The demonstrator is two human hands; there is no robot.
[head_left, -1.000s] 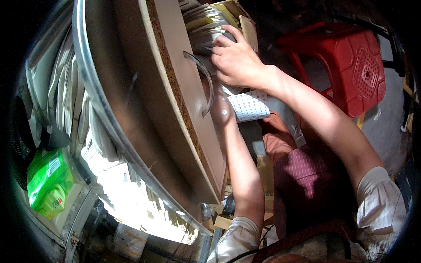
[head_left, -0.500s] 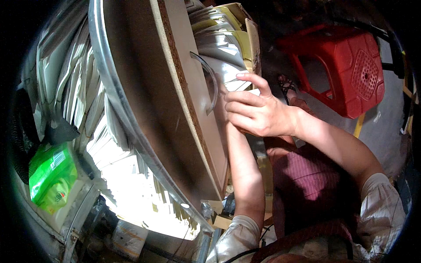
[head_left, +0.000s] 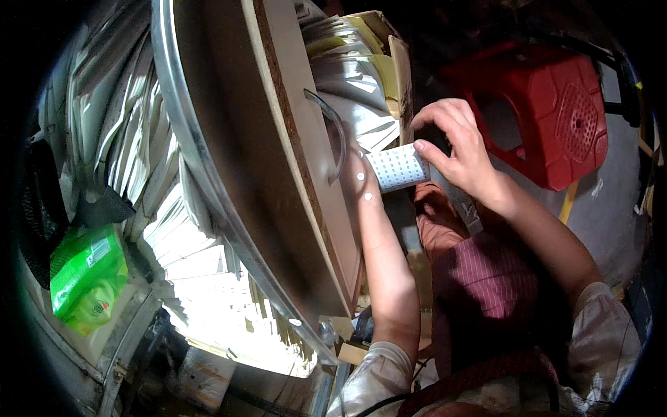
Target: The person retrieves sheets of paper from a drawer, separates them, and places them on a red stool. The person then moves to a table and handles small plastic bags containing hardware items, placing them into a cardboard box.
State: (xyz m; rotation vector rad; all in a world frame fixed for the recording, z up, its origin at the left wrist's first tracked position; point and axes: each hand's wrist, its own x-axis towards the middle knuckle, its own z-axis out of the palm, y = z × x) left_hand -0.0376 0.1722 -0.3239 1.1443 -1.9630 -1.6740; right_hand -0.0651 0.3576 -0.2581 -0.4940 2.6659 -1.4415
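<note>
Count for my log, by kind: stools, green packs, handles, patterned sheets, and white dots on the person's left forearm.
Stool: 1
Green pack: 1
Handle: 1
Patterned sheet: 1
White dots: 2
Total: 6

I count one red plastic stool [head_left: 545, 97], one green plastic packet [head_left: 87, 278], one patterned white sheet [head_left: 397, 169] and one curved grey handle [head_left: 341, 135].
</note>
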